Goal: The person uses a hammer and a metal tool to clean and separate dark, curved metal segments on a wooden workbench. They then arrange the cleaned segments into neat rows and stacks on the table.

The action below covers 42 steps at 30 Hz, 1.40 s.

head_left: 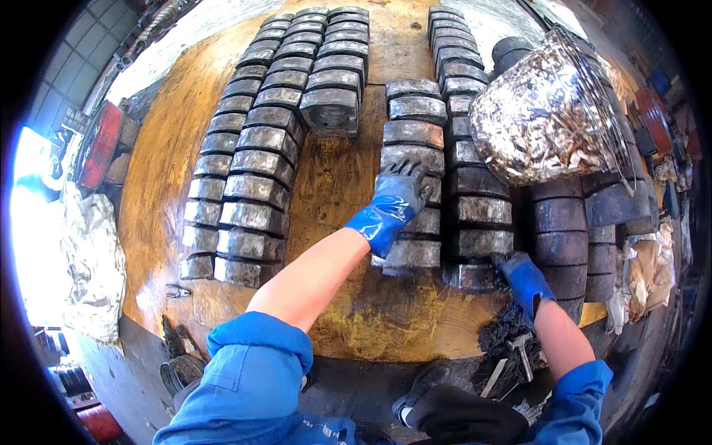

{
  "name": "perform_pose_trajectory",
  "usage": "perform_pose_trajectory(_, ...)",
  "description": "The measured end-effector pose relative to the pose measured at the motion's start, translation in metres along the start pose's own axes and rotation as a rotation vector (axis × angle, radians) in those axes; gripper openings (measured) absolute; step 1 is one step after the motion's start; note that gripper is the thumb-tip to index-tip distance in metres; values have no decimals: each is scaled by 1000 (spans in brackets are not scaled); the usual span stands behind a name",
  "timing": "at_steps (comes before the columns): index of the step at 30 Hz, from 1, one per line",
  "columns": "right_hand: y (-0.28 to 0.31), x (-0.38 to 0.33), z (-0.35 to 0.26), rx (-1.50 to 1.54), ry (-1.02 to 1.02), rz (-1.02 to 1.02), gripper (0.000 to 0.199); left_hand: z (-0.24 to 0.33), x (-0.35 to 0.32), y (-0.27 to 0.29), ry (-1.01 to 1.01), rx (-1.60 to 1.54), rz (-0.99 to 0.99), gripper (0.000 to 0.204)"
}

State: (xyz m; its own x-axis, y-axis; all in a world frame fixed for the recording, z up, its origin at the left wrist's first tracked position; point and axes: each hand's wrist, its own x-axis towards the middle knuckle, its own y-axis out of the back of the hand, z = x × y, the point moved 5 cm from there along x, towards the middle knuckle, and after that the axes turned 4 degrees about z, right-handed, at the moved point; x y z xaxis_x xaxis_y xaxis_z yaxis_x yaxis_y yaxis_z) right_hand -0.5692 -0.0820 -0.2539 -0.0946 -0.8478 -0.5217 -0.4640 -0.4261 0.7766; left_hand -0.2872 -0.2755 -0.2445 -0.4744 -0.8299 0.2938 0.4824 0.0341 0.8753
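My left hand [400,191], in a blue and grey rubber glove, lies over a middle row of curved metal blocks [412,133]. Its fingers are stretched out and apart on top of the blocks, gripping none of them. My right hand [524,277], gloved the same way, is at the near end of the adjoining row, touching the right side of its front blocks [475,243]. Its dark fingertips blend into the dark metal, so their closing is hidden. The blocks look like thick arched segments, shiny on top and black between.
Longer rows of like blocks [256,163] stand on the left of the stained wooden tabletop [334,319]. A mottled clear-fronted panel [541,111] leans over the right rows. Pliers [178,291] lie at the left edge; a hammer [523,356] and black shavings [498,330] lie near right.
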Motion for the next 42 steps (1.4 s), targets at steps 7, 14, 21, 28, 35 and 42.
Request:
perform_pose_trajectory(7, -2, -5, 18, 117, -130, 44, 43, 21, -53, 38, 134, -96, 30, 55)
perform_pose_trajectory(14, 14, -151, 53, 84, -39, 361, 40, 8, -83, 129, 192, -405, 157, 31)
perform_pose_trajectory(21, -223, -403, 236, 458, -650, 278, 42, 36, -109, 226, 402, -824, 67, 47)
perform_pose_trajectory(28, -426, -551, 234, 847, -984, 63, 41, -92, -123, 259, 961, -1370, 290, 56)
perform_pose_trajectory(35, -405, -499, 232, 485, -739, 494, 42, -6, -170, 248, 1055, -1460, 275, 56)
perform_pose_trajectory(42, -326, -418, 244, 466, -860, 439, 29, 20, -182, 232, 932, -1724, 151, 39)
